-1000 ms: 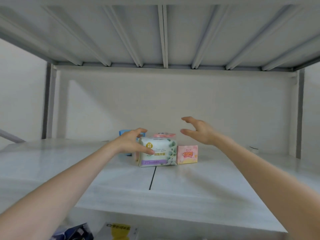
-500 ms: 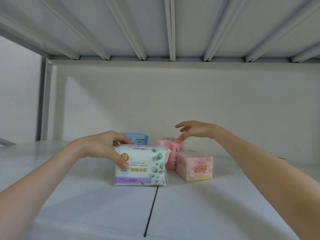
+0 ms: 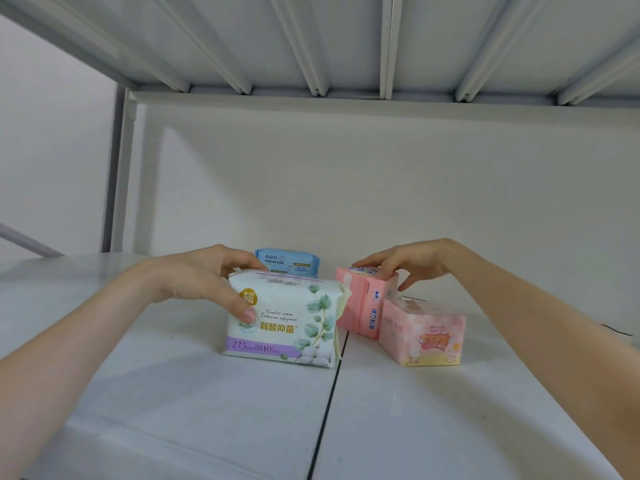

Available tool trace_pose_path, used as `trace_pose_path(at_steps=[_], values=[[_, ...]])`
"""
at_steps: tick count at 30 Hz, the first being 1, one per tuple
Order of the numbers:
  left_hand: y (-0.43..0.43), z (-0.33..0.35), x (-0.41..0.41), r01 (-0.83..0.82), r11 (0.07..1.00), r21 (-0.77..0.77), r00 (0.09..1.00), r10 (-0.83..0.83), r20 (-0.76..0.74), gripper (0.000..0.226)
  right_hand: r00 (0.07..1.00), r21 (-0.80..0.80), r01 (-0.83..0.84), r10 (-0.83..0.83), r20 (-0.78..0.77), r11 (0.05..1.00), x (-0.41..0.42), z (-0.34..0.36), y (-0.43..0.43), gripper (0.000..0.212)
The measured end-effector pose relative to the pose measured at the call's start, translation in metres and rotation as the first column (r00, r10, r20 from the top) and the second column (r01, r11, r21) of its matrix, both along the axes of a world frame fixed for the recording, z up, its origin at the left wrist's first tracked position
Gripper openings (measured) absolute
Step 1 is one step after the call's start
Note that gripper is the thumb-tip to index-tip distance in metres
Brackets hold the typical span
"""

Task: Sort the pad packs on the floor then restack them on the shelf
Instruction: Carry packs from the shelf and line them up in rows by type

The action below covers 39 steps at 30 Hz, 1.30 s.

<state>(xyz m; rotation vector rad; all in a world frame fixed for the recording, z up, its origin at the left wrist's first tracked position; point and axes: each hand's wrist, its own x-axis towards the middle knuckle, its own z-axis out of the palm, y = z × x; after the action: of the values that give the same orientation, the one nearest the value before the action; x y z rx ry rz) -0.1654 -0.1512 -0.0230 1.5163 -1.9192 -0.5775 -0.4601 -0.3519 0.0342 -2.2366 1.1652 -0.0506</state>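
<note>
Since half sec ago: your R hand (image 3: 408,265) came down from hover onto coral-pink pack (image 3: 362,306); L grip unchanged. Now, L to R: your L hand (image 3: 201,282) grips white leaf-print pack (image 3: 287,323), thumb on front, fingers over top; pack upright on shelf (image 3: 156,393) by panel seam. Blue pack (image 3: 289,263) behind it, nr back wall. Coral-pink pack upright just right of white one, R fingers over top, thumb at right edge, gripping. Pale pink pack (image 3: 429,336) just beside, front-right.

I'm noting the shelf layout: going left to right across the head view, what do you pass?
left hand → white leaf-print pack → coral pink pack → pale pink pack. Left out for overlap: the blue pack behind the white one, and the right hand on the coral one.
</note>
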Motion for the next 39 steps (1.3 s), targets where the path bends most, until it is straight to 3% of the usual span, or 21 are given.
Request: trace_pose_path(at_steps=[9,11,14,17,23,32,39], values=[[0.002,-0.005,-0.004,0.002,1.000,0.029,0.998,0.000,-0.070,0.058,0.986,-0.113,0.013,-0.031,-0.165,0.994,-0.006,0.007,0.016,0.093],[0.003,-0.008,-0.003,0.001,0.999,0.034,0.997,0.002,-0.081,0.060,0.986,-0.153,0.027,-0.051,-0.156,0.988,0.000,0.003,0.016,0.100],[0.006,-0.013,-0.003,-0.008,1.000,0.024,0.996,0.010,-0.089,0.066,0.991,-0.162,0.058,-0.077,-0.114,0.985,0.005,-0.003,0.019,0.093],[0.009,-0.017,-0.002,-0.031,0.999,-0.030,0.994,0.028,-0.106,0.069,0.996,-0.118,0.082,-0.086,-0.024,0.990,0.006,-0.009,0.024,0.073],[0.018,-0.026,0.001,-0.108,0.985,-0.134,0.972,0.077,-0.221,0.062,0.961,-0.293,0.193,-0.121,0.248,0.937,-0.004,-0.007,0.049,0.062],[0.049,-0.033,0.004,-0.304,0.911,-0.278,0.883,0.160,-0.441,0.076,0.698,-0.322,0.488,-0.141,0.702,0.811,-0.030,0.020,0.144,0.059],[0.098,-0.029,-0.006,-0.301,0.849,-0.434,0.859,0.044,-0.509,0.064,0.527,-0.236,0.600,-0.156,0.836,0.764,-0.034,0.007,0.243,0.063]])
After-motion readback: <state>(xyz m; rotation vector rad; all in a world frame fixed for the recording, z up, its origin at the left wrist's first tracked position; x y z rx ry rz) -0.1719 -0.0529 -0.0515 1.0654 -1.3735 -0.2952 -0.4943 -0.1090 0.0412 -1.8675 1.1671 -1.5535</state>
